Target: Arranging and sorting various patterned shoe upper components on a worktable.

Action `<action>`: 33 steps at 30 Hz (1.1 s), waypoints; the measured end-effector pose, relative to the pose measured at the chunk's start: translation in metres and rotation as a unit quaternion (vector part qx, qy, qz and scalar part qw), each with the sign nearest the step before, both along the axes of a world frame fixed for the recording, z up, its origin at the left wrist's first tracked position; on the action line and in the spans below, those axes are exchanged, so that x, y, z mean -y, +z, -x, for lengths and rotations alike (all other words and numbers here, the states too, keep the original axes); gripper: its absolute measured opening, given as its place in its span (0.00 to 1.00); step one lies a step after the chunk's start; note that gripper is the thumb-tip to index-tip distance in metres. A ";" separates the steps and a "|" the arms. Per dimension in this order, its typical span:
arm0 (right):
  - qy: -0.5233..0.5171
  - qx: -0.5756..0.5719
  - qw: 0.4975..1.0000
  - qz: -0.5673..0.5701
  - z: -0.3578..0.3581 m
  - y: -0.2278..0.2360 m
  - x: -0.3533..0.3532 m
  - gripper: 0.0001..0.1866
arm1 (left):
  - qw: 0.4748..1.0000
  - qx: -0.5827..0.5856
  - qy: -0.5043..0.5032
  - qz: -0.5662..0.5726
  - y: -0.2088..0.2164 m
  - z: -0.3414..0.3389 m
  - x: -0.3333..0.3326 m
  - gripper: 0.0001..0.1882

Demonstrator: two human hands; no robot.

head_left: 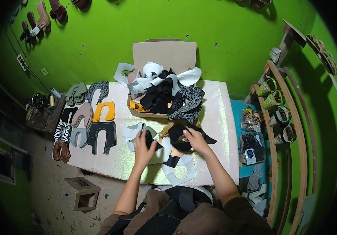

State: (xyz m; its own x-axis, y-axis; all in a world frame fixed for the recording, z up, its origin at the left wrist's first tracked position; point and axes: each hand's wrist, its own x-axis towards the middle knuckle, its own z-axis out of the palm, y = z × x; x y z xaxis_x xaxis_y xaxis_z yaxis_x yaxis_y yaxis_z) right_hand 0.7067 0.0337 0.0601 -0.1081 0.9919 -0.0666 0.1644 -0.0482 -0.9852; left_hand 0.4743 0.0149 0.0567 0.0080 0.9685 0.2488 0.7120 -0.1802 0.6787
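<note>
Both arms reach over a pale, shimmery table [215, 117]. My left hand [142, 147] is closed on a small black cut piece [150, 138], pinched between thumb and fingers. My right hand [195, 140] grips a larger black cut piece [179, 137] by its edge; its corner spreads past the fingers on the right. Below and between the hands lie loose white cut pieces [181, 172], one with a curved opening. More white and greenish pieces [131, 133] lie beside my left hand. An open cardboard box [149, 114] beyond the hands overflows with white, black and patterned pieces.
Sorted stacks of U-shaped pieces, including yellow [105, 111] and black [101, 133] ones, lie at the table's left. A sewing machine [39, 105] stands further left, a wooden stool [80, 193] below. Plastic bins [250, 147] and a wooden shoe rack [291, 117] are at right.
</note>
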 end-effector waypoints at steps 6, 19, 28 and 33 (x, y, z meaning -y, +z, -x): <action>0.139 -0.033 0.990 -0.020 0.018 0.020 0.006 0.14 | 0.972 0.156 -0.165 0.060 0.029 -0.031 -0.007 0.19; 0.081 0.015 0.994 0.070 -0.022 0.019 0.009 0.11 | 0.912 0.369 -0.051 0.173 0.017 -0.017 -0.011 0.09; 0.099 0.218 0.951 -0.194 0.010 0.041 0.017 0.21 | 0.951 0.251 -0.138 0.113 0.021 -0.031 -0.002 0.10; 0.123 0.135 0.972 -0.147 0.023 0.034 0.015 0.15 | 0.956 0.230 -0.139 0.114 0.025 -0.029 -0.001 0.13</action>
State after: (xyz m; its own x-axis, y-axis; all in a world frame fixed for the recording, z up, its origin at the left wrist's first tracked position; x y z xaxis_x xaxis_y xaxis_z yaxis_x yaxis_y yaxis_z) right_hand 0.6841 0.0185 0.0943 -0.3619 0.9188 0.1577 0.3896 0.3028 -0.8698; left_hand 0.5031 0.0160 0.0813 0.2141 0.9742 0.0717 0.2734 -0.1302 0.9530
